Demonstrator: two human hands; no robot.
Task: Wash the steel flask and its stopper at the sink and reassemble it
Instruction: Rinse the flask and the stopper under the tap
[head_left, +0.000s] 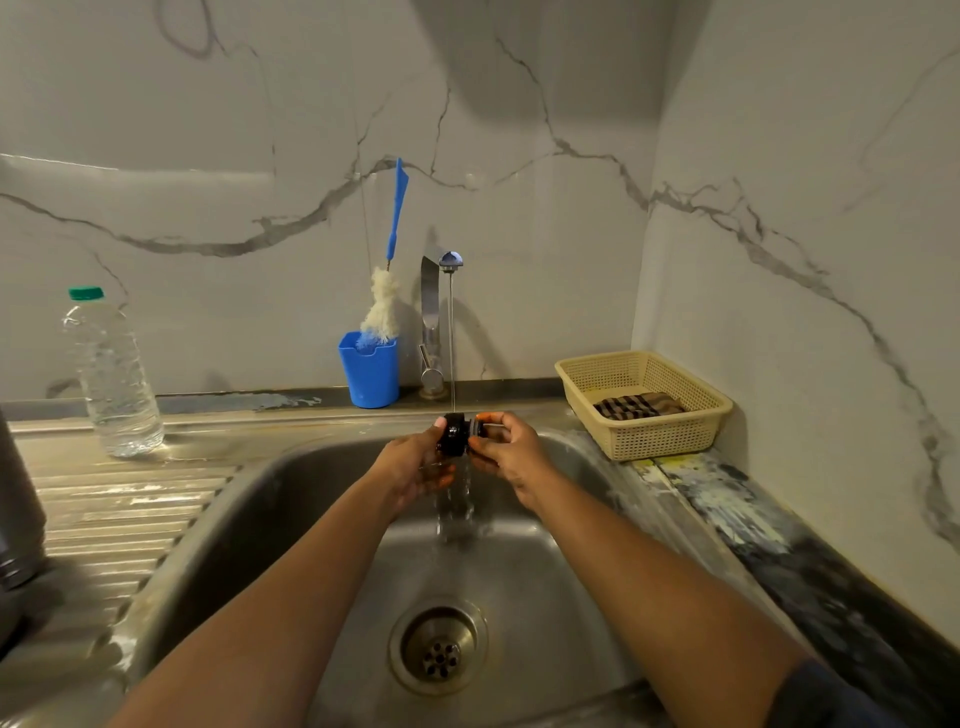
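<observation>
Small round black plastic stopper (453, 434) pinched between both hands, left hand (415, 467) fingers curled on its wide end, right hand (511, 452) fingers clamped on its narrow end, thin tap water stream (451, 338) landing just beside the fingertips.

Counted: two hands (415, 465) (511, 449), one stopper (457, 434), one tap (434, 322), one sink (291, 499), one drain (439, 649), one bottle (111, 374), one brush (387, 280), one blue cup (370, 371), one basket (654, 431), one cloth (636, 405).
</observation>
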